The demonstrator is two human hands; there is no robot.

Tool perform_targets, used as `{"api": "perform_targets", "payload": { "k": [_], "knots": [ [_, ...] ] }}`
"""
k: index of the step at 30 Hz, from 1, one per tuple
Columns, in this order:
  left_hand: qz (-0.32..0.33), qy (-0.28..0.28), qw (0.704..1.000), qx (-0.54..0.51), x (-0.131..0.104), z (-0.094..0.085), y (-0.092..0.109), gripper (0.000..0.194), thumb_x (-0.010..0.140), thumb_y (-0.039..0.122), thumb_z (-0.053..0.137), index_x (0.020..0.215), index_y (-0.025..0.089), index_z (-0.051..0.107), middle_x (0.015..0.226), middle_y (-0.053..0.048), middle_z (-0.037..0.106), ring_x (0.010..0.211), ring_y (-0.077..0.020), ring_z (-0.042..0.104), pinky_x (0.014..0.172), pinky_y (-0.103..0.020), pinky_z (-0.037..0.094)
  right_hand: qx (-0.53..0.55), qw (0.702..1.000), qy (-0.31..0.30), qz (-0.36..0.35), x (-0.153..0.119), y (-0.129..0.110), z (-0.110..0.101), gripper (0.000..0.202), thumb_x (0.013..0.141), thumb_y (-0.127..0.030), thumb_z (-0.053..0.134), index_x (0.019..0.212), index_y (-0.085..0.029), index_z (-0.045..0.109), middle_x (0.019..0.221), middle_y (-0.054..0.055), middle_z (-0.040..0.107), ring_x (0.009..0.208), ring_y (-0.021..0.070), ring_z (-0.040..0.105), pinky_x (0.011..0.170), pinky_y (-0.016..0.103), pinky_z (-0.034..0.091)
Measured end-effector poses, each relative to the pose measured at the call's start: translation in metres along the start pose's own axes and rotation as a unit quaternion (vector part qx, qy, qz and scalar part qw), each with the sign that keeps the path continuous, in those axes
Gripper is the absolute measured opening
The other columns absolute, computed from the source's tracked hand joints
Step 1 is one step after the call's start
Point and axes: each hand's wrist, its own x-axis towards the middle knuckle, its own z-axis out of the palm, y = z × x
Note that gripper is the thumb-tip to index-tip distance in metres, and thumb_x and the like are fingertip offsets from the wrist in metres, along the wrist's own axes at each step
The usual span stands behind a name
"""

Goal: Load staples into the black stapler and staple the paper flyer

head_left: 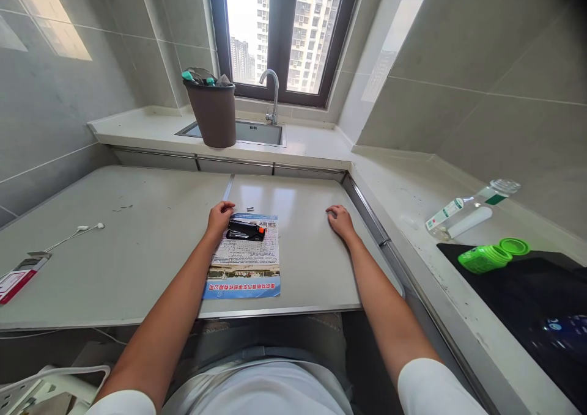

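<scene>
Stapler point(245, 230) lies on paper point(247, 257)

Head view: the stapler hides some of the paper, whose smaller print is too fine to read. A box point(21, 280) is cut off at the left edge. The left hand point(219, 220) curls by the paper's upper left corner; whether it grips anything, I cannot tell. The right hand point(342, 220) rests on the bench point(312, 262), fingers loosely bent, released.

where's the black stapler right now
The black stapler lies on the far half of the printed sheet, just right of the left hand, left of centre in the head view.
</scene>
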Motion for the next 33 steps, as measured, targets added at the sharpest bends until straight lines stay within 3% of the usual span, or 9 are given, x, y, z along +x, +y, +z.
{"api": "perform_targets", "payload": {
  "k": [5,9,13,17,21,26,29,33],
  "knots": [
    [0.0,-0.007,1.0,0.005,-0.001,0.0,0.0,0.033,0.064,0.034,0.065,0.091,0.016,0.073,0.086,-0.006,0.07,0.082,-0.0215,0.062,0.079,-0.033,0.047,0.024,0.997,0.04,0.055,0.004,0.017,-0.002,0.037,0.085,-0.023,0.046,0.099,-0.014,0.079,0.099,0.013,0.078,0.089,0.0244,0.07,0.087,0.037,0.055],
    [0.003,-0.004,1.0,0.008,0.0,-0.001,-0.002,0.032,0.065,0.035,0.067,0.091,0.017,0.073,0.086,-0.006,0.07,0.082,-0.0216,0.062,0.08,-0.034,0.047,0.036,0.999,0.026,0.017,0.001,0.007,0.003,0.027,0.082,-0.023,0.053,0.089,-0.017,0.079,0.1,0.011,0.077,0.087,0.0225,0.067,0.092,0.036,0.052],
    [0.005,-0.005,1.0,0.011,0.001,-0.001,-0.004,0.031,0.065,0.035,0.067,0.09,0.017,0.074,0.093,-0.007,0.072,0.088,-0.0227,0.065,0.086,-0.035,0.049,0.04,0.999,0.008,-0.027,-0.004,-0.011,0.004,0.023,0.087,-0.025,0.056,0.089,-0.019,0.078,0.097,0.009,0.076,0.09,0.0228,0.065,0.096,0.037,0.05],
    [0.01,-0.011,1.0,0.013,0.001,-0.001,-0.005,0.032,0.066,0.036,0.067,0.091,0.018,0.074,0.094,-0.007,0.073,0.09,-0.0239,0.065,0.088,-0.036,0.048,0.094,0.992,-0.03,-0.082,-0.014,-0.053,0.016,0.021,0.095,-0.028,0.056,0.093,-0.02,0.076,0.1,0.009,0.075,0.089,0.0212,0.065,0.09,0.036,0.052],
    [0.01,-0.014,1.0,0.013,0.001,-0.001,-0.006,0.032,0.066,0.036,0.067,0.091,0.017,0.074,0.093,-0.007,0.072,0.088,-0.0237,0.064,0.085,-0.036,0.048,0.174,0.958,-0.159,-0.165,-0.031,-0.121,0.039,0.023,0.099,-0.038,0.064,0.11,-0.021,0.074,0.113,0.008,0.073,0.094,0.0193,0.066,0.085,0.033,0.053],
    [0.023,-0.019,0.999,0.023,0.002,-0.001,-0.006,0.032,0.066,0.037,0.066,0.091,0.017,0.074,0.092,-0.007,0.072,0.087,-0.0232,0.064,0.086,-0.036,0.048,0.175,0.932,-0.216,-0.233,-0.049,-0.193,0.069,0.044,0.091,-0.047,0.079,0.124,-0.021,0.069,0.117,0.008,0.072,0.103,0.0208,0.064,0.091,0.033,0.05],
    [0.031,-0.026,0.999,0.023,0.003,-0.001,-0.006,0.031,0.066,0.036,0.066,0.09,0.018,0.073,0.092,-0.007,0.073,0.087,-0.0228,0.065,0.087,-0.035,0.049,0.112,0.931,-0.241,-0.252,-0.052,-0.211,0.078,0.042,0.089,-0.042,0.081,0.124,-0.022,0.07,0.115,0.008,0.073,0.103,0.0235,0.064,0.085,0.033,0.047],
    [0.03,-0.009,0.999,0.034,0.002,0.001,-0.003,0.026,0.068,0.031,0.063,0.088,0.018,0.073,0.094,-0.008,0.074,0.09,-0.0239,0.067,0.091,-0.036,0.051,0.058,0.928,-0.255,-0.264,-0.049,-0.209,0.072,0.027,0.09,-0.04,0.078,0.11,-0.023,0.073,0.102,0.005,0.074,0.093,0.0225,0.064,0.072,0.028,0.04]
  ]
}}
